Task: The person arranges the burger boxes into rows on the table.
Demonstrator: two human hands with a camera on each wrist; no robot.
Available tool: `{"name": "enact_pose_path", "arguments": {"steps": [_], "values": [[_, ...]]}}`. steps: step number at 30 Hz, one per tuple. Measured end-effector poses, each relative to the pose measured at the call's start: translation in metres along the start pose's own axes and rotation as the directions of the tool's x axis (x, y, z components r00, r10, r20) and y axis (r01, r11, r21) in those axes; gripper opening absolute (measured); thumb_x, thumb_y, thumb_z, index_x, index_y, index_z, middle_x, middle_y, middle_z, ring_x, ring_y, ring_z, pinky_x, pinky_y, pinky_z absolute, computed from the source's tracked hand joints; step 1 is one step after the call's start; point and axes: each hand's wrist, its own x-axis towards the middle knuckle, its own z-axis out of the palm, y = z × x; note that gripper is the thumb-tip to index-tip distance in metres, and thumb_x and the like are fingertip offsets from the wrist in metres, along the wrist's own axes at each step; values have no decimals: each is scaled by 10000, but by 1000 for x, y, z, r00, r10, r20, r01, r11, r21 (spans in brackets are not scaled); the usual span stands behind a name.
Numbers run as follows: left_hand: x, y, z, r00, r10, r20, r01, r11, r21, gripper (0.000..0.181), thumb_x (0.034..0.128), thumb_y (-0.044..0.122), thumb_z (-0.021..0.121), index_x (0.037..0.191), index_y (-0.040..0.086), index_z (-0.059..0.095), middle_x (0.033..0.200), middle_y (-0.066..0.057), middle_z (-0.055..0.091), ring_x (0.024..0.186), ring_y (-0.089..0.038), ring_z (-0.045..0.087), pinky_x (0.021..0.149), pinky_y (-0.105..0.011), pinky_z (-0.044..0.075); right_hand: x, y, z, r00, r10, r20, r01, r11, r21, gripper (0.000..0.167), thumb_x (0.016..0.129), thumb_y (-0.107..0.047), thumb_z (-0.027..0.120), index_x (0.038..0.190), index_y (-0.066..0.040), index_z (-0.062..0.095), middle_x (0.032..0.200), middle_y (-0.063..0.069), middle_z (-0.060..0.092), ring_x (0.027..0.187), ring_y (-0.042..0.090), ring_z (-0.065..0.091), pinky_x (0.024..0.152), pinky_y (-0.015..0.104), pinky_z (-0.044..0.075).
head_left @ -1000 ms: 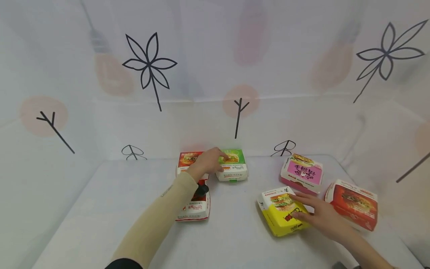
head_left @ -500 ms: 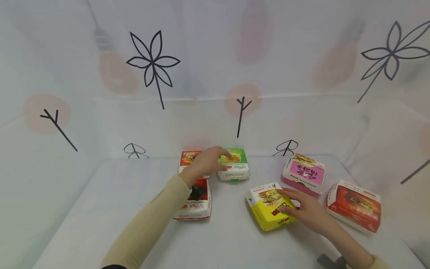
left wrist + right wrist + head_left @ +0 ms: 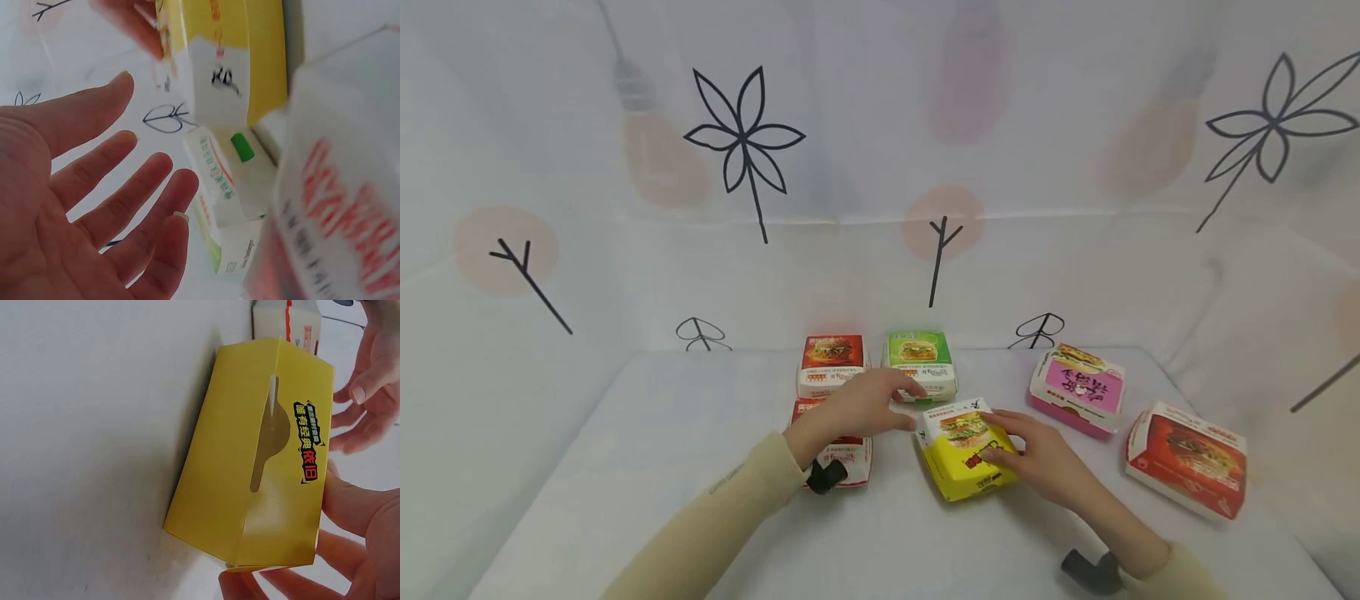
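Note:
My right hand (image 3: pixel 1037 457) grips a yellow and white burger box (image 3: pixel 966 454) at its right side. In the right wrist view, the thumb lies along one face of the box and the fingers reach round its end. My left hand (image 3: pixel 857 410) hovers just left of that box with relaxed, spread fingers. The left wrist view shows its palm (image 3: pixel 69 250) holding nothing. Behind the yellow box is a green and white burger box (image 3: pixel 920 364). Two red and white burger boxes, a rear one (image 3: pixel 831 367) and a front one (image 3: pixel 850 460), stand to its left; the left hand partly hides the front one.
On the right of the white table (image 3: pixel 647 500) lie a pink burger box (image 3: pixel 1078 387) and a larger red burger box (image 3: pixel 1187 458), both turned at an angle. A patterned white cloth (image 3: pixel 850 275) hangs behind the table.
The yellow box has moved left across the table with my right hand. My left hand has come back from over the green box towards the yellow one.

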Motion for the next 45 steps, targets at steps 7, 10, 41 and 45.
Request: {"name": "enact_pose_path", "arguments": {"steps": [7,10,41,45], "values": [[-9,4,13,999,-6,37,3,998,63,473,853,340,792,1298,255,652,1251,70,624,1047,-134,598,870,-335,495,6,-14,12,1000,7,-14,-7,1000,4,618,876,-411,749,1402,-130,587,1452,181,504,1329,428,452,970,599,461],[-12,4,17,999,-12,36,9,996,85,491,830,372,808,1286,273,654,1286,79,611,1058,-120,589,932,-395,473,7,-18,16,999,-8,-37,7,1000,-11,631,875,-466,733,1395,-135,596,1435,183,520,1311,424,472,970,611,454],[-13,0,16,997,-47,-55,52,994,98,374,837,199,815,1188,244,694,960,106,639,839,-96,547,713,-240,489,7,5,-3,991,-118,67,107,982,153,387,945,-230,696,1311,-122,632,1264,72,623,1130,270,600,915,424,541],[-13,0,16,998,-42,-45,45,997,68,366,834,213,820,1179,240,700,980,115,655,862,-72,592,729,-228,505,6,6,-4,992,-107,64,96,984,150,491,906,-269,743,1351,-122,599,1301,95,596,1157,305,581,920,444,538]]}}
